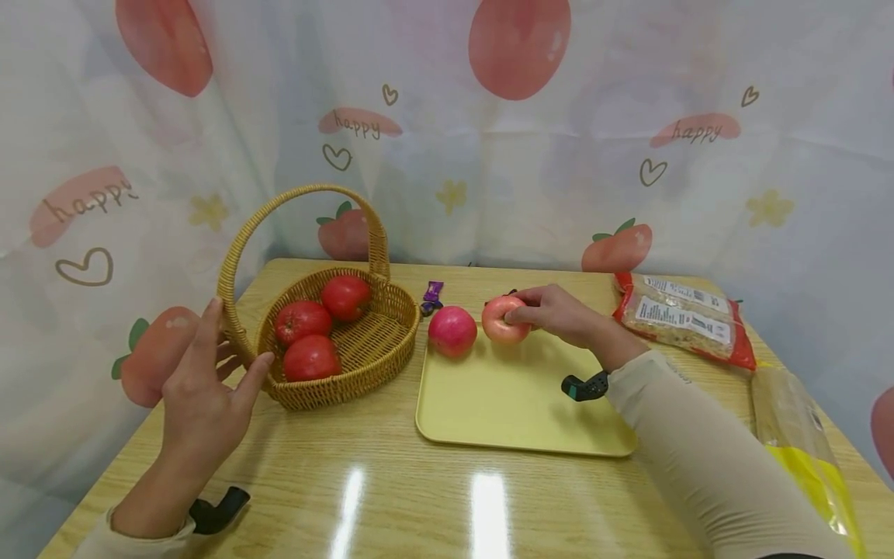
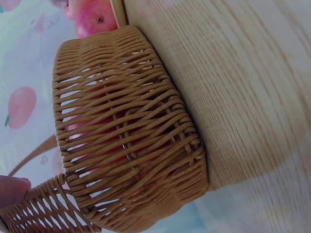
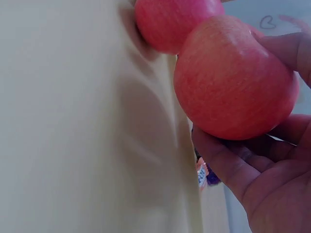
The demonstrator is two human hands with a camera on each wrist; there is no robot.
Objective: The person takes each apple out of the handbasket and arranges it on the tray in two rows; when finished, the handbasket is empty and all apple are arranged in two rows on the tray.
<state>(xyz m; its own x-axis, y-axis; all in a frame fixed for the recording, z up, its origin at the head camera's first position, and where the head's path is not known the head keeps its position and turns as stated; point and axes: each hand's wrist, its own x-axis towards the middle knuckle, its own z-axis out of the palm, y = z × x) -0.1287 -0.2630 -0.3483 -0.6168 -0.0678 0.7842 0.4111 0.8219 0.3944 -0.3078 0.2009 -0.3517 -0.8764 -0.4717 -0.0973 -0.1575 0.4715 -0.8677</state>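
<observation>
While the right hand [image 1: 552,313] curls its grip round a pink apple [image 1: 504,318] at the far edge of the yellow tray [image 1: 517,404], just right of a second apple [image 1: 452,331], the left hand [image 1: 202,388] hovers spread beside the wicker basket [image 1: 363,349].

The right hand [image 1: 555,313] grips an apple [image 1: 504,319] at the far edge of the yellow tray [image 1: 517,404], beside a second apple [image 1: 452,331]. The left hand [image 1: 202,388], fingers straight, hovers by the wicker basket [image 1: 349,341] holding three tomatoes [image 1: 310,334] on the counter [image 1: 391,497].
</observation>
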